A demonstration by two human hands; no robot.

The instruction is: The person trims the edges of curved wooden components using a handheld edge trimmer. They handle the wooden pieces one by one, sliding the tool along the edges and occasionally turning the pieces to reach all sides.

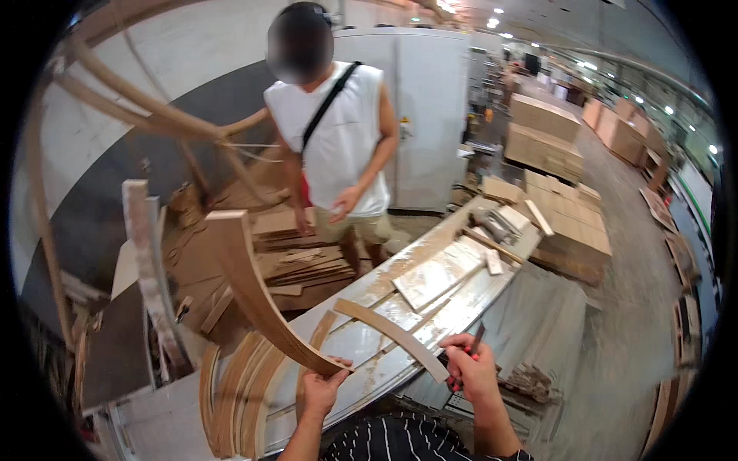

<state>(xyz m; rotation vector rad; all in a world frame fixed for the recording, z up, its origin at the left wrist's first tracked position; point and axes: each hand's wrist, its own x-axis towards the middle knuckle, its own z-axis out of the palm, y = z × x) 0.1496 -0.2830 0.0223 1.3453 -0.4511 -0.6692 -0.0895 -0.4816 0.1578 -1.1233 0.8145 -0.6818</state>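
Observation:
My left hand point(323, 390) is closed on the lower end of a wide curved wooden panel point(257, 300), which rises up and away to the left. In my right hand point(473, 369) is a small red-and-black hand tool with a dark narrow part sticking up; its exact kind is unclear. A narrow curved wooden strip point(396, 336) lies on the long table point(361, 338), its near end close to my right hand. Left of my left hand, several curved wooden pieces point(242, 396) stand side by side, with another curved strip point(317, 342) partly behind the panel.
Across the table stands a person in a white sleeveless top point(338, 123), beside stacked flat boards point(307, 265). Pale boards point(442, 273) and a grey power tool point(496, 229) lie along the far table. Stacked boxes point(565, 223) stand right; a tall grey cabinet point(430, 115) stands behind.

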